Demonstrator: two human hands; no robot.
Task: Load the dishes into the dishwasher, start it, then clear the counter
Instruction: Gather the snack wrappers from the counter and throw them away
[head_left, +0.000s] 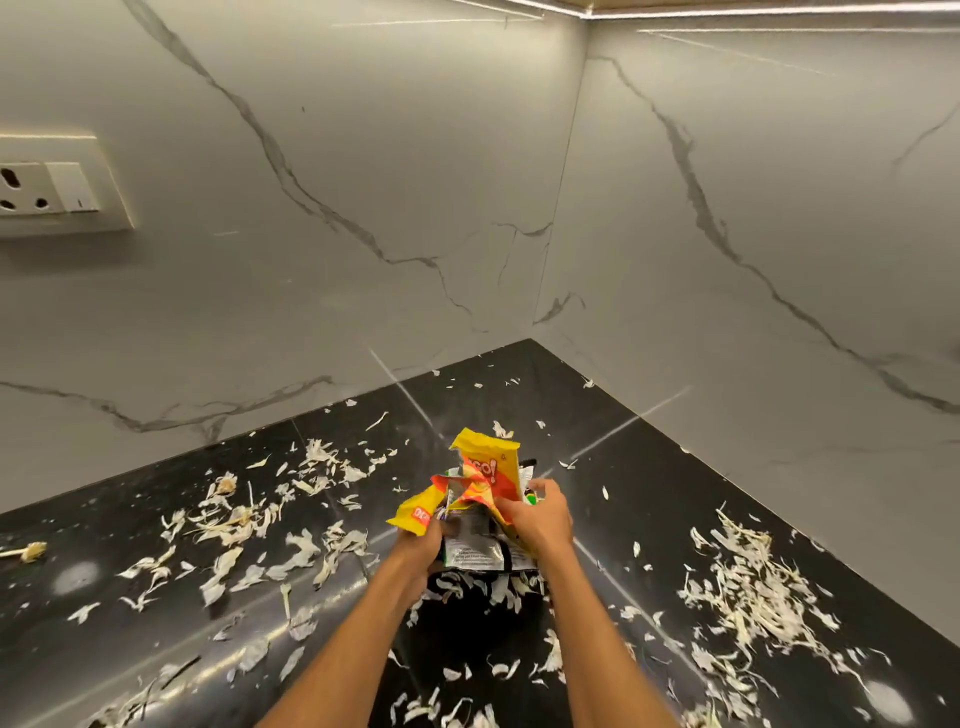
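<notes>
Both your left hand (423, 545) and right hand (540, 519) have fingers closed on the crumpled wrappers (480, 493), held just above the bench (156, 623). They look light, crinkly, slippery; bunch them tight at the middle. Peels (743, 597) litter the bench.

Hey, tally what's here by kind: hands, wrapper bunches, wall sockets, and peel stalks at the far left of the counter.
Hands: 2, left hand and right hand, both gripping the wrappers
Bunch of crumpled wrappers: 1
Wall socket: 1
Stalk at far left: 1
Total: 5
Loose peels: too many to count.
</notes>
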